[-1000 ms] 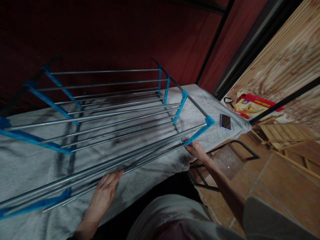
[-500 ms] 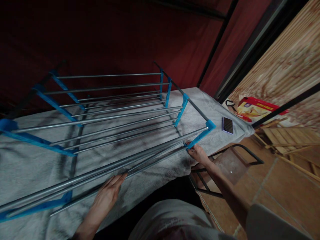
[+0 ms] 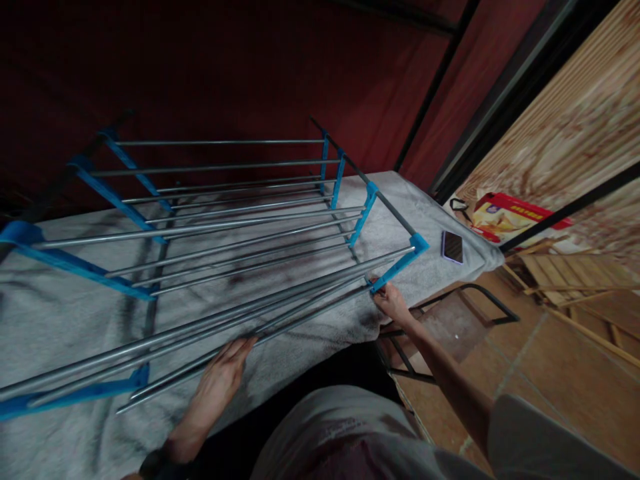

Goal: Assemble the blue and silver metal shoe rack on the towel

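Observation:
A shoe-rack-like frame of blue plastic brackets and grey metal tubes lies on its side in front of me. My left hand (image 3: pixel 225 373) is closed over loose metal tubes (image 3: pixel 165 385) at the near side, with its thumb hidden. Their left ends stick out free beside a blue bracket (image 3: pixel 95 390). At the near right corner, my right hand (image 3: pixel 391 301) grips the lower end of another blue bracket (image 3: pixel 397 267), where tube ends meet it. Its fingertips are partly hidden there. A dark pole (image 3: pixel 395 212) links the brackets along the right side.
A pale grey cloth (image 3: pixel 280 360) covers the surface under the frame. To the right lie a phone (image 3: pixel 453 247) and, beyond it, a red and yellow package (image 3: pixel 515 217). A black-framed stool (image 3: pixel 450 327) and a wooden slatted piece (image 3: pixel 575 277) stand on the tiled floor.
The loose tubes' left ends have shifted slightly up and right, and two ends now show side by side. My right hand stays at the same bracket. The whole view has moved a little.

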`<control>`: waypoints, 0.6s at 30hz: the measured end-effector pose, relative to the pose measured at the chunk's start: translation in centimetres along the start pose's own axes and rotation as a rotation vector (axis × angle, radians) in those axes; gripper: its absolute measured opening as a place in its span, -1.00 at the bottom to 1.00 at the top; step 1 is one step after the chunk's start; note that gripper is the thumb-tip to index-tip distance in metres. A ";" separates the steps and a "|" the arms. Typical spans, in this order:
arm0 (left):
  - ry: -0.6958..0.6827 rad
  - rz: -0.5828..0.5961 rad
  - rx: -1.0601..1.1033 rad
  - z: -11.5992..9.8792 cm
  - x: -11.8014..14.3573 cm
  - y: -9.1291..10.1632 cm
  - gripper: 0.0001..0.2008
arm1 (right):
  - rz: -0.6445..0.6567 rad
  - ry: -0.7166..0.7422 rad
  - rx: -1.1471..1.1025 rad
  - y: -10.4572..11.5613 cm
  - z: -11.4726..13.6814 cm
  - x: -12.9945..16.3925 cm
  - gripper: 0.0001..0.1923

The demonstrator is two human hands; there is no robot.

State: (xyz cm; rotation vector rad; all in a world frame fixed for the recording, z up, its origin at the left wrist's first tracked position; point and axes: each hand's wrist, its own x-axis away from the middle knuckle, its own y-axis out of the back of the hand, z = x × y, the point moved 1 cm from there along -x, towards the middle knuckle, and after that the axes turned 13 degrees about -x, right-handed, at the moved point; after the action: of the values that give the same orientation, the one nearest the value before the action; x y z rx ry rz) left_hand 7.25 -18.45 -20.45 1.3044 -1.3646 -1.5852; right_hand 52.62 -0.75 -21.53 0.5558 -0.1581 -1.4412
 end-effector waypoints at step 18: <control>-0.007 -0.073 0.034 -0.2 0.6 -0.2 -0.52 | -0.033 -0.053 -0.007 -0.4 -0.5 0.1 -0.62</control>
State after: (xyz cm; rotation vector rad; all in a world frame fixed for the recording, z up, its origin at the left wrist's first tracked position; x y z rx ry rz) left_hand 7.33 -19.02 -20.83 1.3843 -1.3679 -1.6221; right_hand 52.52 -0.77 -22.13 0.5169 -0.1862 -1.4887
